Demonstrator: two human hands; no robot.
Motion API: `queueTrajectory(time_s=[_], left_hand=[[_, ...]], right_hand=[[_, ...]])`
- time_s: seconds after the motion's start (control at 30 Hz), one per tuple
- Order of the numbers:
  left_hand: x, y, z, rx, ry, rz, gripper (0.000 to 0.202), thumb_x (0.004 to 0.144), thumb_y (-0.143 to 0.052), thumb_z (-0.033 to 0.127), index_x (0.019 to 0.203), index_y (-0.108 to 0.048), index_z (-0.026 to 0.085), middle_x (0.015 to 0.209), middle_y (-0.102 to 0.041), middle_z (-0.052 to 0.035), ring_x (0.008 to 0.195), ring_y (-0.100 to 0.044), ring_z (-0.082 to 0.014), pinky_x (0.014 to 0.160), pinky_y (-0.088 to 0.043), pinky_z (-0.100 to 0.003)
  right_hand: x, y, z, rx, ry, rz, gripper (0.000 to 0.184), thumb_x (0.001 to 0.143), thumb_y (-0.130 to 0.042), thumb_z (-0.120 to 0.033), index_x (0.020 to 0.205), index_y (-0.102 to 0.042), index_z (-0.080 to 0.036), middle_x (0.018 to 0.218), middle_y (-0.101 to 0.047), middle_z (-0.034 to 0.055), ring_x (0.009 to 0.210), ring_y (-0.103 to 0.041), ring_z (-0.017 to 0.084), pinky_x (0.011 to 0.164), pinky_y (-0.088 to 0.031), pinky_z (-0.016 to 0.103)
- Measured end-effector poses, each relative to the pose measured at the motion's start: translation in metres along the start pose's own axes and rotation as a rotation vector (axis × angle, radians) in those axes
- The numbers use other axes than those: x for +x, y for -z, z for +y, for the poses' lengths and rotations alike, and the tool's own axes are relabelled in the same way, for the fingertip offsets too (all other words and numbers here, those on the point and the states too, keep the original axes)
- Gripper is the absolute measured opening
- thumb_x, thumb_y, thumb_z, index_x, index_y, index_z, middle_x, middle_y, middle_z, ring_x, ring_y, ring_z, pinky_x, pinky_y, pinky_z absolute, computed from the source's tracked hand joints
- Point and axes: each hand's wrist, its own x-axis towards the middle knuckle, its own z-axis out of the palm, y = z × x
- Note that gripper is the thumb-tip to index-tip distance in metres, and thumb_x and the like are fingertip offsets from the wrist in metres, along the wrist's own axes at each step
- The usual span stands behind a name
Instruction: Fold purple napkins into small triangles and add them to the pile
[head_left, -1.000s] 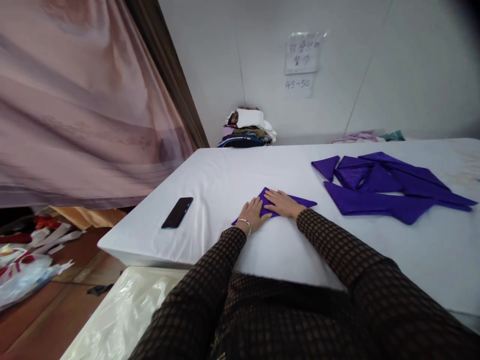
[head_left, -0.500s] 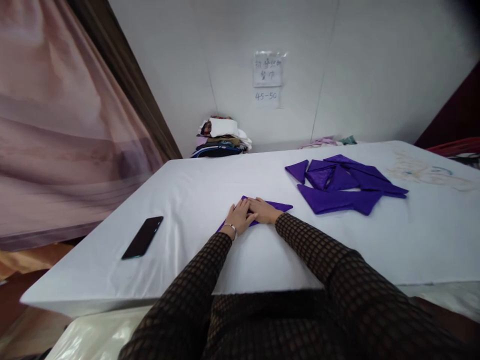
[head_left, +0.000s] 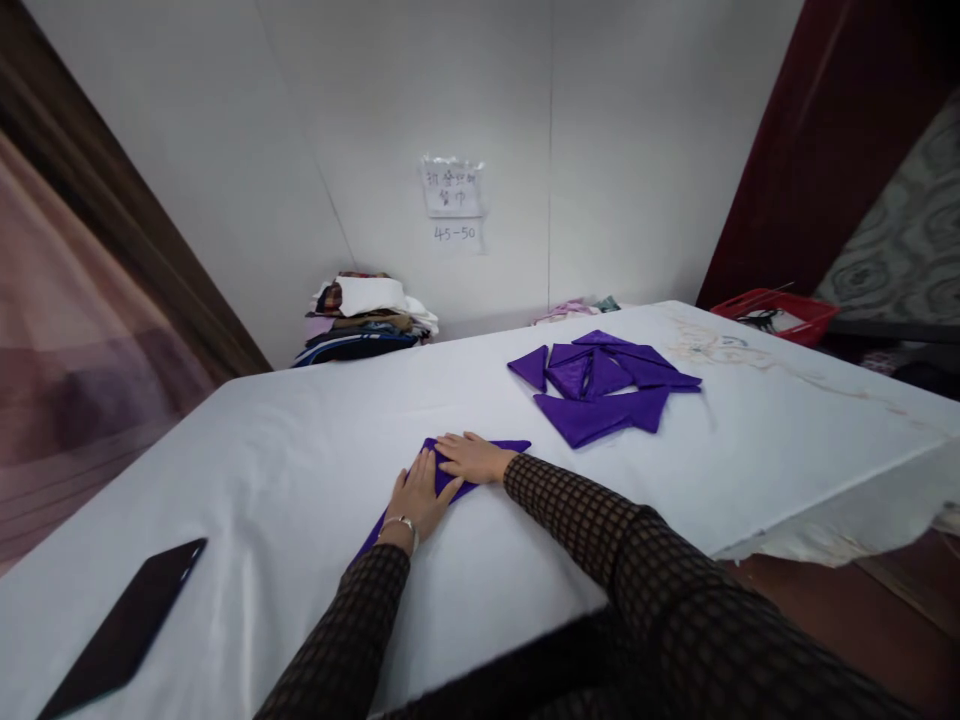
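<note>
A folded purple cloth napkin (head_left: 499,445) lies flat on the white tablecloth (head_left: 315,470), its two pointed ends reaching out to the right and to the lower left. My left hand (head_left: 421,497) rests palm down on it, fingers stretched forward, with a bracelet at the wrist. Beside it, my right hand (head_left: 472,458) lies flat over the upper part of the same cloth. Both hands are open and press on the fabric without gripping it. My palms hide the middle of the fold.
Several folded purple cloths (head_left: 600,415) lie together to the right. A black phone (head_left: 124,630) is at the lower left. Stacked clothes (head_left: 367,320) stand by the wall under a paper sign (head_left: 454,190). A red basket (head_left: 810,318) is at the far right.
My view has turned to the right and come closer to the table. My hands, which overlapped at the fingers, now lie a little further apart on the cloth.
</note>
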Motion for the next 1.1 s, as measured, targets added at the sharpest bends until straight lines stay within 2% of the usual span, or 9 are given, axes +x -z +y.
queueTrajectory(time_s=[0.1, 0.2, 0.4, 0.47, 0.57, 0.7, 0.8, 0.9, 1.1], left_hand=[[0.002, -0.001, -0.001, 0.048, 0.005, -0.011, 0.078, 0.086, -0.028, 0.061, 0.144, -0.024, 0.008, 0.151, -0.021, -0.0159, 0.141, -0.018, -0.0246, 0.112, -0.018, -0.046], [0.003, -0.001, -0.002, 0.077, -0.004, -0.025, 0.079, 0.085, -0.026, 0.063, 0.143, -0.029, 0.008, 0.151, -0.022, -0.0148, 0.140, -0.018, -0.0254, 0.112, -0.018, -0.046], [0.004, -0.004, -0.005, 0.087, -0.015, -0.006, 0.079, 0.085, -0.025, 0.063, 0.142, -0.031, 0.009, 0.150, -0.024, -0.0151, 0.140, -0.019, -0.0262, 0.111, -0.020, -0.048], [0.004, -0.004, -0.005, 0.088, -0.014, -0.003, 0.080, 0.084, -0.025, 0.063, 0.142, -0.031, 0.009, 0.151, -0.024, -0.0149, 0.140, -0.019, -0.0263, 0.111, -0.020, -0.048], [0.003, -0.002, -0.003, 0.095, -0.011, -0.010, 0.079, 0.085, -0.026, 0.063, 0.142, -0.030, 0.009, 0.151, -0.022, -0.0148, 0.140, -0.019, -0.0262, 0.112, -0.019, -0.047], [0.001, 0.002, 0.000, 0.112, -0.002, -0.033, 0.075, 0.086, -0.029, 0.057, 0.143, -0.030, 0.008, 0.151, -0.023, -0.0144, 0.140, -0.018, -0.0251, 0.112, -0.018, -0.046], [0.000, 0.003, 0.001, 0.145, -0.004, -0.058, 0.069, 0.087, -0.030, 0.049, 0.143, -0.029, 0.008, 0.151, -0.022, -0.0137, 0.141, -0.017, -0.0234, 0.113, -0.017, -0.044], [0.000, 0.004, 0.002, 0.156, 0.004, -0.072, 0.072, 0.088, -0.027, 0.052, 0.144, -0.026, 0.007, 0.152, -0.019, -0.0137, 0.141, -0.016, -0.0232, 0.113, -0.016, -0.044], [-0.001, 0.007, 0.006, 0.131, 0.035, -0.088, 0.081, 0.086, -0.023, 0.062, 0.145, -0.022, 0.007, 0.153, -0.016, -0.0127, 0.142, -0.013, -0.0233, 0.114, -0.014, -0.044]], right_hand=[[-0.016, 0.008, 0.018, -0.005, -0.106, 0.010, 0.052, 0.095, -0.034, -0.043, 0.139, -0.037, -0.015, 0.148, -0.032, 0.0151, 0.137, -0.026, 0.025, 0.109, -0.020, 0.048], [-0.040, 0.017, 0.038, -0.014, -0.131, 0.012, 0.055, 0.095, -0.031, -0.047, 0.139, -0.037, -0.014, 0.148, -0.032, 0.0148, 0.137, -0.024, 0.026, 0.109, -0.018, 0.050], [-0.075, 0.035, 0.061, -0.054, -0.229, 0.061, 0.043, 0.096, -0.035, -0.040, 0.131, -0.047, -0.018, 0.143, -0.041, 0.0131, 0.134, -0.033, 0.024, 0.107, -0.027, 0.045], [-0.076, 0.040, 0.057, -0.078, -0.283, 0.086, 0.041, 0.096, -0.037, -0.037, 0.127, -0.050, -0.014, 0.139, -0.045, 0.0166, 0.131, -0.037, 0.026, 0.104, -0.031, 0.046], [-0.063, 0.041, 0.036, -0.095, -0.291, 0.159, 0.044, 0.095, -0.037, -0.039, 0.127, -0.049, -0.012, 0.140, -0.043, 0.0184, 0.132, -0.034, 0.029, 0.106, -0.027, 0.048], [-0.032, 0.024, -0.007, -0.019, -0.063, 0.134, 0.052, 0.093, -0.034, -0.051, 0.132, -0.046, -0.019, 0.143, -0.040, 0.0118, 0.134, -0.031, 0.025, 0.109, -0.023, 0.045], [-0.019, 0.010, -0.023, 0.057, 0.018, 0.035, 0.061, 0.092, -0.033, -0.056, 0.137, -0.040, -0.016, 0.146, -0.037, 0.0137, 0.136, -0.028, 0.026, 0.110, -0.020, 0.046], [-0.025, 0.008, -0.015, 0.104, -0.010, -0.021, 0.066, 0.092, -0.032, -0.058, 0.141, -0.036, -0.014, 0.148, -0.031, 0.0149, 0.138, -0.023, 0.025, 0.111, -0.015, 0.047], [-0.066, 0.025, 0.027, 0.073, -0.113, -0.022, 0.066, 0.092, -0.033, -0.057, 0.143, -0.032, -0.016, 0.150, -0.028, 0.0128, 0.139, -0.020, 0.025, 0.112, -0.011, 0.046]])
